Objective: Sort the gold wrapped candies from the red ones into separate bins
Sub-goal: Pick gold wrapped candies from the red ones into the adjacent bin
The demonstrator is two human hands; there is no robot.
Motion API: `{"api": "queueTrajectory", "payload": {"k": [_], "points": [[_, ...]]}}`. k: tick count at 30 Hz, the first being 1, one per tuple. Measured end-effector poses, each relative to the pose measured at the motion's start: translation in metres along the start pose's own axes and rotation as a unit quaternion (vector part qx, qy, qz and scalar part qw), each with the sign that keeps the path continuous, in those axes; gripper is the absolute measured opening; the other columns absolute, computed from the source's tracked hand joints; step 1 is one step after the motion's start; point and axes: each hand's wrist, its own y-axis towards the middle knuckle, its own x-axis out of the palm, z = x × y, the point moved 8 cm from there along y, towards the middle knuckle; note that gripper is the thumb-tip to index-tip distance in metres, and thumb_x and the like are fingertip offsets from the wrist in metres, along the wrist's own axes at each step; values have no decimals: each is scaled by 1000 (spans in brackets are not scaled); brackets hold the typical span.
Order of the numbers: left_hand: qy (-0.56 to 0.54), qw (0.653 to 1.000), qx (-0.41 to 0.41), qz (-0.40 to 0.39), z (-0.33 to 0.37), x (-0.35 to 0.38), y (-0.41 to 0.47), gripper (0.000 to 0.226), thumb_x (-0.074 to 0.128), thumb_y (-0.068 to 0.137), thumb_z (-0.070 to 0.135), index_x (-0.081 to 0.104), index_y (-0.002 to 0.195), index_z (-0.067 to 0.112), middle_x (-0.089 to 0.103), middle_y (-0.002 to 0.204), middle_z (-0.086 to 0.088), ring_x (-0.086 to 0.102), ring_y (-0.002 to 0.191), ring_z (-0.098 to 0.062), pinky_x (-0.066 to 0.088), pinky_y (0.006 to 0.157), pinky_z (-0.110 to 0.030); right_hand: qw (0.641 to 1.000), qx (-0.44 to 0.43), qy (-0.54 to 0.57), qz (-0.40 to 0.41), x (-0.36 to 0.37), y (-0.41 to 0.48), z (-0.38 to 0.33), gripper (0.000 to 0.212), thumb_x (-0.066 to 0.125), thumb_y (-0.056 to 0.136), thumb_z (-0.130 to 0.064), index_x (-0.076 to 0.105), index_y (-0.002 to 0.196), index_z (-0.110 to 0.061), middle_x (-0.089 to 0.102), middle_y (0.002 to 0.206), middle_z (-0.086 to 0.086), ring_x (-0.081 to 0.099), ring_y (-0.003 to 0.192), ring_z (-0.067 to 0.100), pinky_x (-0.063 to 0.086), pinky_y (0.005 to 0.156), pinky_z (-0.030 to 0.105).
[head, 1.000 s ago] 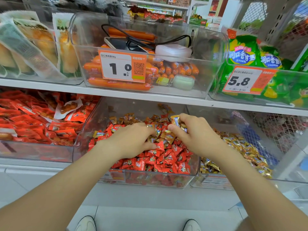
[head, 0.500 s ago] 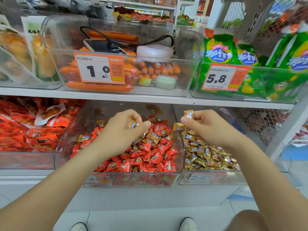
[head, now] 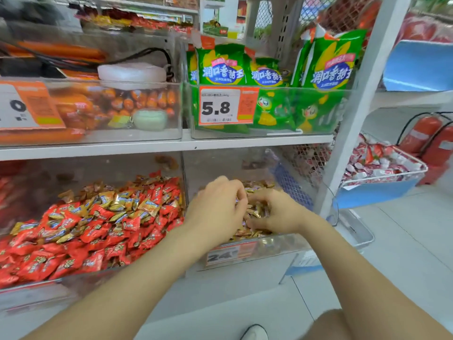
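The left hand [head: 217,212] hangs over the gold bin [head: 274,247] with its fingers curled inward. The right hand [head: 278,213] sits just at its 3 o'clock, fingers bent down into the heap of gold candies [head: 257,185]. Blur and the backs of the hands hide the fingertips, so I cannot tell whether either pinches a wrapper or is empty. With both hands over that bin, at about 5 o'clock in the view, the step in hand looks like the drop-off of picked gold pieces. At 9 o'clock from the hands lies the mixed bin [head: 98,165], where red candies [head: 98,231] fill the front. Many stray gold pieces [head: 117,200] lie scattered on top, thickest toward the bin's 12 o'clock edge, so the sort seems well short of done. The next move likely calls for empty hands swinging to 9 o'clock over the wall between the bins. Each would then pinch only gold wrappers off the top without dragging red ones along.
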Motion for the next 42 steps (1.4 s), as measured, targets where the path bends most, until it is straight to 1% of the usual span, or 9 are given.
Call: {"api": "queueTrajectory", "payload": {"k": [6,9,14,20,26,31,34,38,42], "points": [[-41,979,24,-199,-7,73,38,38,58,102,45,50,134,25,39,136,0,56,119,-23,42,104,-35,979,27,110,169,-40,-7,22,20,75,95,-29,79,115,-27,78,104,-14,71,94,-1,56,91,24],[66,975,87,-195,-3,63,35,20,51,102,42,62,115,31,56,122,0,53,123,-27,44,105,-46,971,30,141,190,-43,-5,16,13,71,97,-25,80,107,-25,77,91,-11,71,84,-1,58,84,24],[165,973,160,-18,-11,-16,-16,22,46,99,42,63,92,31,56,86,10,53,89,-20,47,79,-41,976,-42,144,161,-38,-2,-55,16,68,97,-24,79,108,-28,78,92,-14,71,84,-1,59,84,26],[126,984,99,76,-78,-81,-58,20,47,96,36,63,99,24,56,94,7,53,91,-21,46,80,-40,979,-163,83,91,-7,7,-184,25,59,95,-15,77,107,-28,77,85,-8,71,76,5,55,77,24],[145,981,-117,51,-197,-115,-49,23,51,85,19,67,103,18,58,94,-5,57,97,-33,51,89,-48,984,-171,-20,50,35,49,-240,29,62,95,-15,76,119,-23,72,90,-8,66,91,12,55,89,29],[91,990,-101,-40,-241,-103,-40,24,54,102,30,67,113,14,72,110,-9,64,113,-34,50,94,-44,978,-165,-114,-54,68,71,-252,66,74,85,-40,58,147,-21,67,133,3,54,132,22,50,105,33],[116,985,-38,-124,-237,-92,-41,55,57,96,60,59,140,27,66,131,1,58,125,-21,46,106,-37,970,-191,-129,-72,79,76,-256,53,78,85,-47,67,134,-29,68,118,-6,57,116,18,47,101,32],[118,982,-23,-145,-229,-90,-40,44,67,89,59,64,127,35,58,113,8,55,115,-16,46,100,-37,971,-204,-105,-71,80,84,-254,31,81,90,-45,78,119,-33,52,81,-21,45,81,5,44,91,30],[105,980,-24,-164,-223,-94,-40,51,79,85,57,67,126,30,63,120,9,53,116,-15,47,100,-36,976,-203,-67,-49,72,83,-250,20,77,95,-37,79,115,-33,69,85,-12,58,79,1,44,80,27]]}}
